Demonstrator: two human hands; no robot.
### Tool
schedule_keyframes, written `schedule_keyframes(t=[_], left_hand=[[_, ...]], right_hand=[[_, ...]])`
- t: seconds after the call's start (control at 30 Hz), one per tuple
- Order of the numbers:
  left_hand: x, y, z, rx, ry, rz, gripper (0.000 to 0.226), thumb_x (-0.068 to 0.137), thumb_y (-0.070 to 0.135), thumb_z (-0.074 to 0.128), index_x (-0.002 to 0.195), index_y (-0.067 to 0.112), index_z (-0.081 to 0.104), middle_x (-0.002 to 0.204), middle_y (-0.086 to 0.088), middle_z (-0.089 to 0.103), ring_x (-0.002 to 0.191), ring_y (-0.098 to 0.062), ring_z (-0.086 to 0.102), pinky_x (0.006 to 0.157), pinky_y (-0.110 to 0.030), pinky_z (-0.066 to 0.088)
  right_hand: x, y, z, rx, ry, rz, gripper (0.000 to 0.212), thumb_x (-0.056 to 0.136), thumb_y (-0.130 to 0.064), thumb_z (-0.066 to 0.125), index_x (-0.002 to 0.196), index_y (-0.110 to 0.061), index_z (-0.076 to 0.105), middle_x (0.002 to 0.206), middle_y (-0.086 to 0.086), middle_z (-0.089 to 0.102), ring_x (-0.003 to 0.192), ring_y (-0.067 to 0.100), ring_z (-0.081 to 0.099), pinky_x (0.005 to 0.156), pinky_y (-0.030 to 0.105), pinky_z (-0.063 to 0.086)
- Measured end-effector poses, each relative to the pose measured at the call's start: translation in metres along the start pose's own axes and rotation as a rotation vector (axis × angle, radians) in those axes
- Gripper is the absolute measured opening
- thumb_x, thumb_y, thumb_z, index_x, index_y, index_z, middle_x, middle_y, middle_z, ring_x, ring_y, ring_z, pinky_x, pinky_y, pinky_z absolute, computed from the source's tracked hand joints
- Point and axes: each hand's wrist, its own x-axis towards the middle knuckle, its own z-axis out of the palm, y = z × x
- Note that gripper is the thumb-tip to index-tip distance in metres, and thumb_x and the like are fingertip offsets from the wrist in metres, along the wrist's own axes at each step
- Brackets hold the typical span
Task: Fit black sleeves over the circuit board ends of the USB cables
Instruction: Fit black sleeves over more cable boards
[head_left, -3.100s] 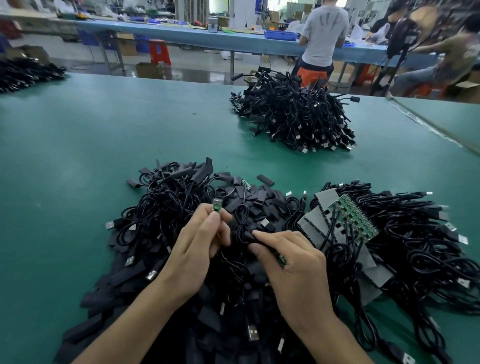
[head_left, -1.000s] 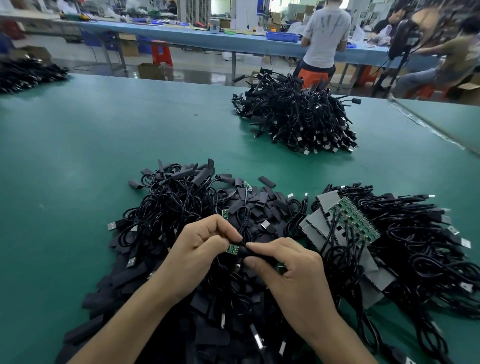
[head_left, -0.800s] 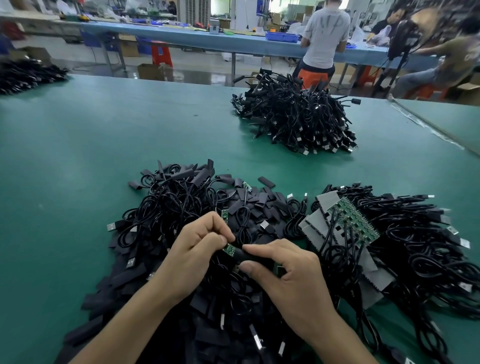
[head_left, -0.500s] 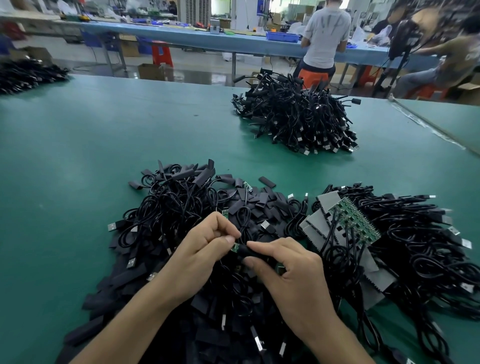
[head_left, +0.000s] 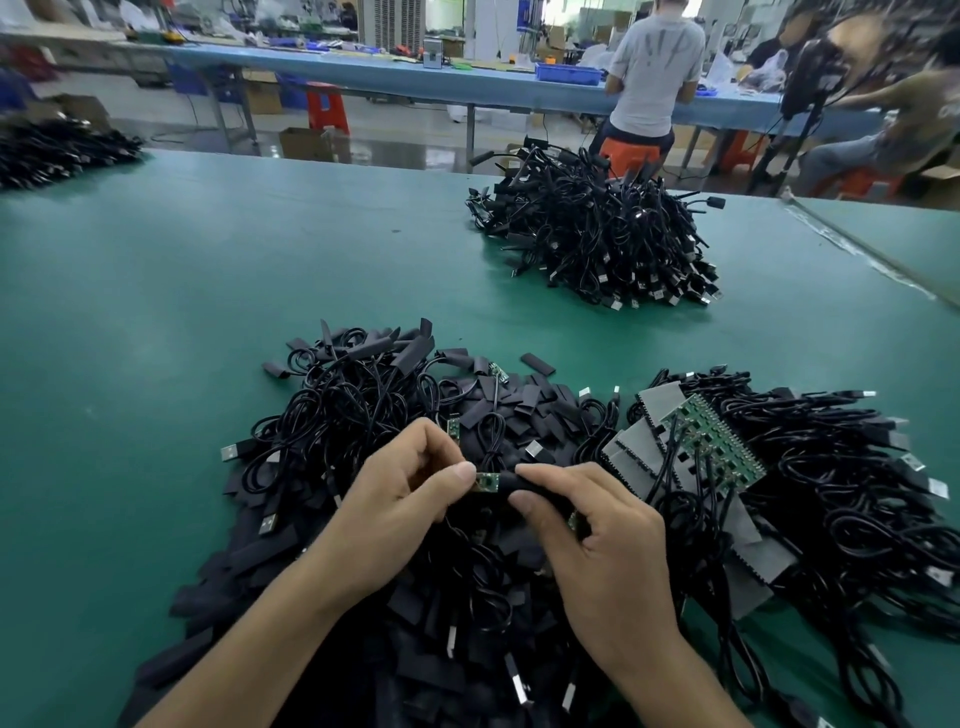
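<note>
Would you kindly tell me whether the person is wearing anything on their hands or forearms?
Both are bare: the left hand and right hand carry no gloves or rings. The forearms are uncovered up to the frame's edge, with no sleeve, watch or wrist strap in view.

A teal-green table carries a tangle of black USB cables tipped with silver plugs, amid a scatter of matte-black loose sleeves; one small circuit board shows bright green with pale specks next to a black sleeve. A panel of boards is green with rows of light dots, over plain grey strips. Beyond a second all-black heap stand a light-blue bench, a deeper blue tray, a red stool and an orange stool, and a person's shirt is pale grey with darker streaks.
</note>
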Motion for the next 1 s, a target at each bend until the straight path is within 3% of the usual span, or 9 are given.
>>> schedule_keyframes(t=[0.1, 0.3, 0.53, 0.7, 0.83, 1.0], left_hand=[[0.0013, -0.0021, -0.0010, 0.030, 0.016, 0.021, 0.021, 0.092, 0.041, 0.064, 0.076, 0.030, 0.062, 0.059, 0.007, 0.057, 0.054, -0.005, 0.051, 0.049, -0.014, 0.039], [0.0005, 0.0004, -0.0019, -0.005, -0.031, 0.016, 0.011, 0.084, 0.039, 0.065, 0.077, 0.032, 0.069, 0.067, 0.005, 0.068, 0.058, 0.002, 0.057, 0.053, -0.009, 0.042], [-0.0007, 0.0013, -0.0012, -0.039, -0.066, 0.003, 0.014, 0.083, 0.036, 0.066, 0.080, 0.023, 0.072, 0.067, 0.005, 0.070, 0.056, 0.002, 0.056, 0.052, -0.009, 0.041], [-0.0008, -0.0019, -0.0042, -0.038, -0.072, -0.010, 0.006, 0.091, 0.028, 0.069, 0.090, 0.027, 0.075, 0.075, -0.001, 0.072, 0.065, -0.005, 0.063, 0.054, -0.014, 0.045], [0.0004, -0.0023, -0.0054, -0.007, -0.055, -0.009, 0.008, 0.091, 0.020, 0.070, 0.085, 0.023, 0.075, 0.072, -0.005, 0.070, 0.062, -0.008, 0.061, 0.052, -0.018, 0.046], [-0.0002, 0.0013, -0.0058, -0.015, -0.051, -0.030, 0.011, 0.085, 0.026, 0.069, 0.083, 0.017, 0.075, 0.072, -0.005, 0.072, 0.060, -0.007, 0.062, 0.050, -0.017, 0.046]], right_hand=[[0.0003, -0.0002, -0.0006, 0.009, 0.005, 0.008, 0.024, 0.086, -0.033, 0.066, 0.106, -0.024, 0.075, 0.093, -0.019, 0.067, 0.084, 0.000, 0.065, 0.074, 0.008, 0.047], [0.0002, -0.0020, -0.0021, -0.052, -0.089, -0.007, 0.031, 0.085, -0.040, 0.065, 0.110, -0.024, 0.075, 0.096, -0.020, 0.067, 0.093, 0.000, 0.064, 0.081, 0.017, 0.050], [-0.0011, -0.0024, -0.0010, -0.094, -0.108, -0.060, 0.031, 0.087, -0.037, 0.065, 0.112, -0.021, 0.074, 0.097, -0.016, 0.067, 0.092, 0.004, 0.064, 0.078, 0.026, 0.055], [-0.0012, -0.0002, 0.0003, -0.086, -0.039, -0.076, 0.025, 0.087, -0.029, 0.069, 0.110, -0.019, 0.075, 0.096, -0.014, 0.068, 0.091, 0.001, 0.065, 0.079, 0.020, 0.053], [-0.0007, 0.0005, 0.0001, -0.083, -0.025, -0.085, 0.024, 0.087, -0.026, 0.069, 0.109, -0.019, 0.075, 0.096, -0.012, 0.068, 0.090, 0.001, 0.065, 0.079, 0.018, 0.053], [0.0006, 0.0001, -0.0003, -0.086, -0.052, -0.089, 0.027, 0.087, -0.031, 0.067, 0.111, -0.020, 0.074, 0.096, -0.013, 0.067, 0.091, 0.002, 0.065, 0.078, 0.020, 0.053]])
